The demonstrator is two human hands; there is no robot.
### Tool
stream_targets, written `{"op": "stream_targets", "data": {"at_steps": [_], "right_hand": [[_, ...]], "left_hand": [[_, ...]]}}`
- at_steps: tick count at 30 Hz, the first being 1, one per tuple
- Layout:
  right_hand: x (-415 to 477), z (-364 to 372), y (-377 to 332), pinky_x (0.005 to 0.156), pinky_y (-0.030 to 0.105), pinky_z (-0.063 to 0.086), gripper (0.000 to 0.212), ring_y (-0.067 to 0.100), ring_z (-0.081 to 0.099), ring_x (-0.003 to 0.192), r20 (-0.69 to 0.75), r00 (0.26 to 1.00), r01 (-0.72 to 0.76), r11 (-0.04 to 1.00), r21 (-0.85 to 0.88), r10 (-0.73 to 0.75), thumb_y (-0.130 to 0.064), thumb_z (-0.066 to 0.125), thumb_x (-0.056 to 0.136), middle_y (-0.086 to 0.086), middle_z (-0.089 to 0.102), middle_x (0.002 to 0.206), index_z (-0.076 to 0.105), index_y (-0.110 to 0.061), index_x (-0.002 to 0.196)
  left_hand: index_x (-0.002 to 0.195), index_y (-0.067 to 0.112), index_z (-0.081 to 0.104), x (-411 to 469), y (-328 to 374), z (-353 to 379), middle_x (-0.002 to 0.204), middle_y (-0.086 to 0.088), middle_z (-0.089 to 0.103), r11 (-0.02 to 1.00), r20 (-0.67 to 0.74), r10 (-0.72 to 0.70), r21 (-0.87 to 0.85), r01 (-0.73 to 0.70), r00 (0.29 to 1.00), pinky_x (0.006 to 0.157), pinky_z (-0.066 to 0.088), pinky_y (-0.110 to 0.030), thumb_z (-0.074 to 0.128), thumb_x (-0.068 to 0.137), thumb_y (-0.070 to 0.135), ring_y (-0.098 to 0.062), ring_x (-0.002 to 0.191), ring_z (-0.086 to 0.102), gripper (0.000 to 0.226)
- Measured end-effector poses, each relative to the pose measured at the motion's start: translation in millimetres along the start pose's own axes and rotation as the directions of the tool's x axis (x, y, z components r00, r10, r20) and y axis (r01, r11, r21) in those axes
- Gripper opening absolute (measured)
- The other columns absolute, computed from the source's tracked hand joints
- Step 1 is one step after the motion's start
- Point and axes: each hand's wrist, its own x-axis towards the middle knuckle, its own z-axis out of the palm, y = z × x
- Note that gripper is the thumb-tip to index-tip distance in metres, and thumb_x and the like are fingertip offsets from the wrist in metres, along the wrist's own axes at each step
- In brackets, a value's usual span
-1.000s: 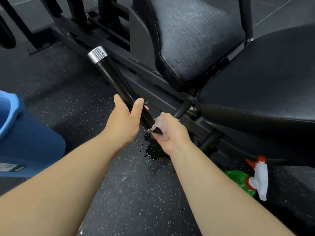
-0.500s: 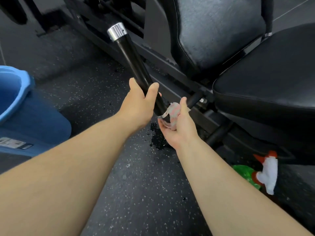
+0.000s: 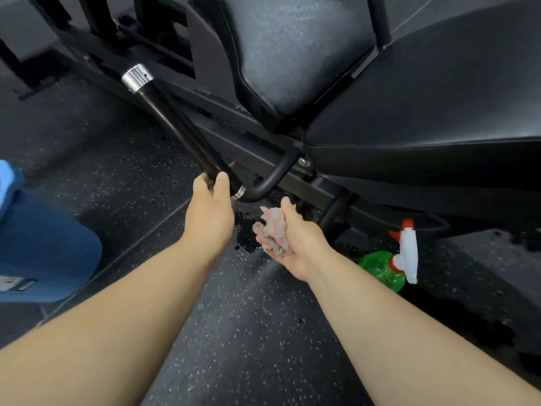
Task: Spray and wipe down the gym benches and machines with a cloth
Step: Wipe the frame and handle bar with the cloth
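My left hand [image 3: 209, 212] curls round the lower end of the handle [image 3: 175, 124]. My right hand [image 3: 292, 241], half closed, holds the bunched cloth [image 3: 273, 230] just off it, not touching. Bottle [image 3: 392, 259] lies on floor [image 3: 248, 332], right. Judgement: handle mid-wipe; seat [image 3: 439, 98] and frame [image 3: 248, 124] probably left to do.

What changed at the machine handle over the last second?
The right hand, gripping the cloth, came off the base of the handle and now sits below it, not touching. The left hand still grips the handle's lower end. Spray bottle and blue bucket stayed put.
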Motion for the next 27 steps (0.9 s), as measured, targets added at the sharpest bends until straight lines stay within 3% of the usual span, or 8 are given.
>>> {"op": "stream_targets", "data": {"at_steps": [5, 10, 14, 17, 19, 21, 24, 27], "right_hand": [[-8, -8, 2, 0.086, 0.04, 0.054, 0.046, 0.028, 0.068, 0.101, 0.044, 0.999, -0.029, 0.967, 0.252, 0.019, -0.048, 0.042, 0.101, 0.012, 0.07, 0.114, 0.063, -0.014, 0.124], [-11, 8, -2, 0.096, 0.037, 0.051, 0.046, 0.02, 0.068, 0.09, 0.168, 0.985, 0.029, 0.998, 0.049, -0.037, -0.045, 0.045, 0.101, 0.005, 0.074, 0.103, 0.071, -0.01, 0.113], [-8, 14, -9, 0.105, 0.034, 0.042, 0.053, 0.014, 0.064, 0.108, 0.145, 0.986, 0.103, 0.976, -0.193, -0.076, -0.051, 0.037, 0.101, -0.002, 0.07, 0.118, 0.065, -0.014, 0.127], [-1, 12, -15, 0.116, 0.037, 0.023, 0.069, 0.015, 0.031, 0.143, 0.089, 0.992, 0.12, 0.88, -0.46, -0.088, -0.064, 0.029, 0.097, -0.006, 0.03, 0.158, 0.032, -0.022, 0.152], [5, 5, -19, 0.115, 0.043, 0.022, 0.072, 0.022, 0.027, 0.145, -0.002, 0.997, 0.07, 0.88, -0.47, -0.08, -0.064, 0.031, 0.097, -0.003, 0.026, 0.159, 0.025, -0.021, 0.154], [11, -3, -20, 0.113, 0.045, 0.025, 0.073, 0.025, 0.032, 0.141, -0.065, 0.994, 0.05, 0.907, -0.417, -0.084, -0.065, 0.034, 0.095, 0.002, 0.032, 0.157, 0.03, -0.019, 0.152], [18, -17, -12, 0.112, 0.044, 0.033, 0.072, 0.025, 0.041, 0.135, -0.064, 0.996, 0.04, 0.951, -0.306, -0.062, -0.063, 0.038, 0.096, 0.005, 0.04, 0.152, 0.037, -0.015, 0.149], [11, -31, -5, 0.102, 0.034, 0.043, 0.059, 0.022, 0.048, 0.131, -0.018, 0.999, 0.029, 0.977, -0.211, -0.034, -0.05, 0.036, 0.102, 0.007, 0.048, 0.146, 0.043, -0.009, 0.144]], "left_hand": [[0.099, 0.027, 0.064, -42, -23, 16, 0.107, 0.004, 0.072, 0.946, 0.257, -0.229, -0.167, 0.277, 0.939, 0.094, 0.05, -0.035, 0.053, 0.097, 0.043, -0.012, 0.104, 0.066, 0.019], [0.111, 0.025, 0.065, -45, -24, 14, 0.099, 0.0, 0.074, 0.892, 0.393, -0.24, -0.272, 0.362, 0.888, 0.074, 0.058, -0.037, 0.069, 0.087, 0.037, -0.016, 0.095, 0.07, 0.028], [0.093, 0.021, 0.066, -32, -25, 33, 0.083, -0.004, 0.07, 0.883, 0.267, -0.255, -0.326, 0.336, 0.929, 0.07, 0.056, -0.036, 0.069, 0.082, 0.027, -0.019, 0.08, 0.064, 0.013], [0.092, 0.021, 0.069, -21, -27, 43, 0.094, -0.008, 0.074, 0.846, 0.068, -0.326, -0.424, 0.323, 0.943, 0.08, 0.058, -0.045, 0.06, 0.081, 0.021, -0.02, 0.081, 0.065, 0.015], [0.104, 0.015, 0.07, -10, -26, 41, 0.095, -0.007, 0.075, 0.739, 0.026, -0.409, -0.577, 0.348, 0.912, 0.062, 0.057, -0.028, 0.054, 0.087, 0.009, -0.015, 0.075, 0.069, 0.024], [0.097, 0.001, 0.067, -5, -19, 38, 0.086, -0.012, 0.073, 0.55, 0.167, -0.405, -0.741, 0.385, 0.899, 0.047, 0.044, -0.019, 0.041, 0.09, -0.007, -0.012, 0.055, 0.06, 0.028], [0.075, 0.002, 0.055, -6, -8, 35, 0.072, -0.013, 0.06, 0.389, 0.323, -0.289, -0.821, 0.419, 0.901, 0.062, 0.042, -0.026, 0.028, 0.081, -0.015, -0.018, 0.059, 0.043, 0.032], [0.082, -0.004, 0.058, -4, -3, 36, 0.083, -0.017, 0.062, 0.359, 0.299, -0.346, -0.834, 0.42, 0.889, 0.082, 0.045, -0.032, 0.029, 0.085, -0.016, -0.026, 0.077, 0.047, 0.032]]}}
